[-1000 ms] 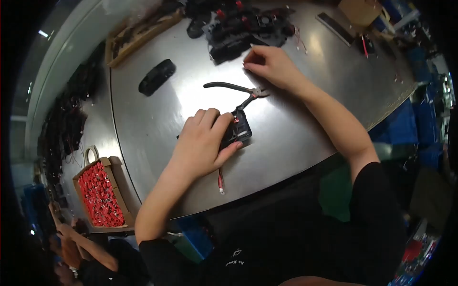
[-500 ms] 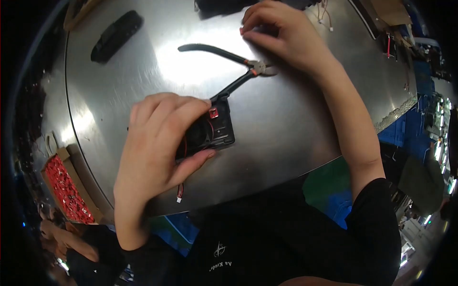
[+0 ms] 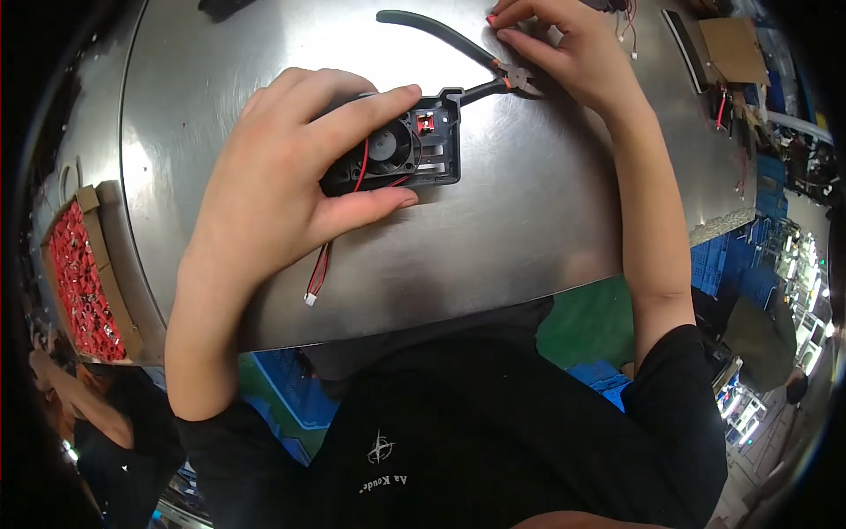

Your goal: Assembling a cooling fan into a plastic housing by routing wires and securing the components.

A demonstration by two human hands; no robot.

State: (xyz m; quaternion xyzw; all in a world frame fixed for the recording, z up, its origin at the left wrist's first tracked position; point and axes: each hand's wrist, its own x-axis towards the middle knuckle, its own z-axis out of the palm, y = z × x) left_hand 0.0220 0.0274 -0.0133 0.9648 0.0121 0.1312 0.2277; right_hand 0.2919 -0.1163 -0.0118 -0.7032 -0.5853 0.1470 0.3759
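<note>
My left hand (image 3: 282,159) grips a black plastic housing (image 3: 453,145) from its left side, thumb along the near edge and fingers over the far edge. Inside the housing sits a small black cooling fan (image 3: 386,145), partly covered by my hand. A little red part (image 3: 426,122) lies in the housing's far right area. Red and black wires run out below my hand to a white connector (image 3: 310,299). At the far right, my right hand (image 3: 577,57) pinches a small red piece (image 3: 492,19). Dark-handled cutting pliers (image 3: 513,78) lie spread between my hands, one handle partly behind the housing.
A cardboard box of many small red parts (image 3: 84,282) stands at the left table edge. A dark object (image 3: 222,7) is cut off at the top. Wires with white connectors (image 3: 632,40) lie far right, near a cardboard piece (image 3: 734,50). Another person's arm (image 3: 79,397) shows lower left.
The whole view has shifted, so the tabletop appears higher. My left hand has brought the housing farther away, closer to the pliers, and more of the fan shows. My right hand keeps its pinch.
</note>
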